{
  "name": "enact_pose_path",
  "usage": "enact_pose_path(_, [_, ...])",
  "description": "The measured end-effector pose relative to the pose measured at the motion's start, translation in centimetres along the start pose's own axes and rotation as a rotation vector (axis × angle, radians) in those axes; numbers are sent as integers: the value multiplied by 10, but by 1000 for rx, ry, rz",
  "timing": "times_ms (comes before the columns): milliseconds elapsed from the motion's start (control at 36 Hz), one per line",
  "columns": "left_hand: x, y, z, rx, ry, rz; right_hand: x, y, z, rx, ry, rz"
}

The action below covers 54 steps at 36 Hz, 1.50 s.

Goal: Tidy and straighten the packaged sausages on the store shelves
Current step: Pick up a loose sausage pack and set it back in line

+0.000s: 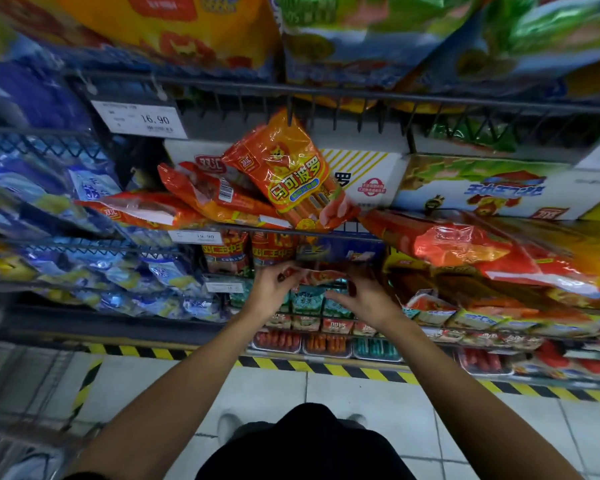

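a tilted sausage pack leans on the wire shelf, over two flatter packs to its left. a box stands behind it. both hands meet at a lower pack one shelf down.

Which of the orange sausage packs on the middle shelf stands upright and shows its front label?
The orange pack with the yellow label, propped against the white carton. The neighbouring pack shows its barcode, and the others lie flat.
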<state>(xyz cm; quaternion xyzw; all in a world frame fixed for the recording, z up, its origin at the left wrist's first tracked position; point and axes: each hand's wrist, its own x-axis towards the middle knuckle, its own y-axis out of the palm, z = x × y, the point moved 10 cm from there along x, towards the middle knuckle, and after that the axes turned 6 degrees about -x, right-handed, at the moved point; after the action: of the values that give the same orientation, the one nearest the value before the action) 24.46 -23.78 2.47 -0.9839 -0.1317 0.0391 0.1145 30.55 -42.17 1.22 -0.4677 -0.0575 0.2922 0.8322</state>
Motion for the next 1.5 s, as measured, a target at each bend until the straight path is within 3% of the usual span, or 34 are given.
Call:
enact_pose_path(194, [2,-11,-2,-174,-61,11,10,-11,5,256,89,-67])
enact_pose_path(278, [5,-7,3,-167,-124,0,12,-7,6,235,125,-12])
enact_pose_path(444, [13,2,0,-155,-72,-10,15,-10,5,99,180,-16])
enact_pose_path(556, [18,-1,-2,34,-3,17,26,-5,-11,63,215,-41])
enact_pose_path(778, [16,10,45,92,-203,69,41,7,-3,-136,184,57])
enact_pose_path(861, [8,20,52,-76,-306,136,47,6,-16,-34,258,31])
enact_pose_path(972, [4,28,58,-49,-352,160,50,5,-31,39,339,-15])
enact_pose_path(1222, [11,50,53,15,-433,220,65,26,-47,117,274,73])
enact_pose_path(1361, [16,58,71,9,-529,178,65,23,-35,103,254,38])
enact_pose_path(1500, [14,57,64,-176,-473,56,70,23,-36,32,233,16])
